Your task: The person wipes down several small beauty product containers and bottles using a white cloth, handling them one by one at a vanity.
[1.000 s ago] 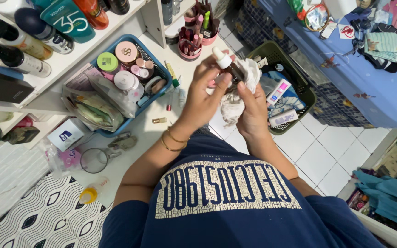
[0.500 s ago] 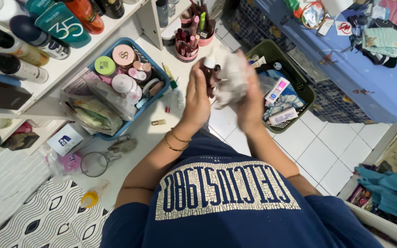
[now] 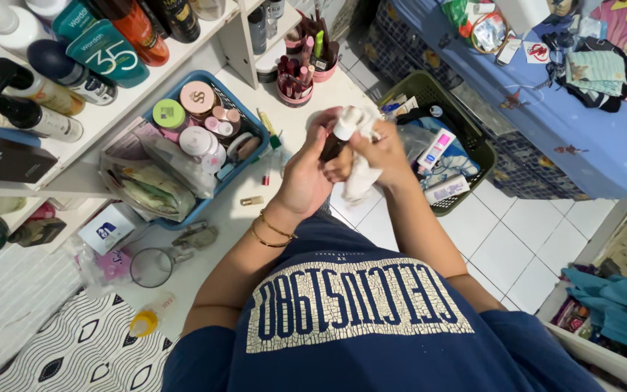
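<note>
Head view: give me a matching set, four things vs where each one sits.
Things:
1. dropper bottle
2. white cloth
3. blue basket
4. green basket

Places:
A. on the tiled floor by the blue bedspread
B. in the left hand
C. on the white surface, full of round jars
D. in the right hand, against the bottle

Pairs: 1-B, 2-D, 3-C, 4-A

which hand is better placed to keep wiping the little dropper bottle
Right. The right hand holds the white cloth against the dropper bottle, while the left hand grips the bottle's dark body, likely steadying it.
</note>
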